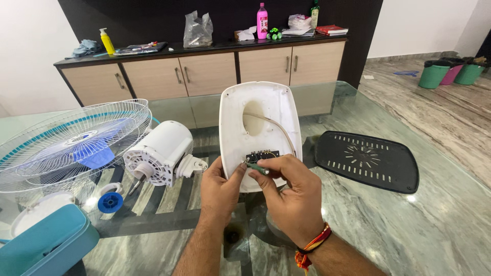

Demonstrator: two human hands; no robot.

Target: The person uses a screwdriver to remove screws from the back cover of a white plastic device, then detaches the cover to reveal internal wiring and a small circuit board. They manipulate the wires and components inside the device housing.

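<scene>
Pinching a green-handled screwdriver (257,168), right hand (287,197) closed around it at frame centre, tip on one small dark circuit board (262,155). Left hand (221,190) half-curled, gripping lower edge of one white fan base shell (259,128), held upright. One grey wire (280,130) runs inside shell. Outward: one white motor (162,152) left of centre, one fan grille (71,145) at left, one black vented cover (367,159) at right, all on glass table (409,225). Teal part (46,245) lower left cut off. Screwdriver tip hidden.

White wire fan grille (71,145) and white motor (161,152) sit left; black vented plastic plate (366,160) lies right.
</scene>
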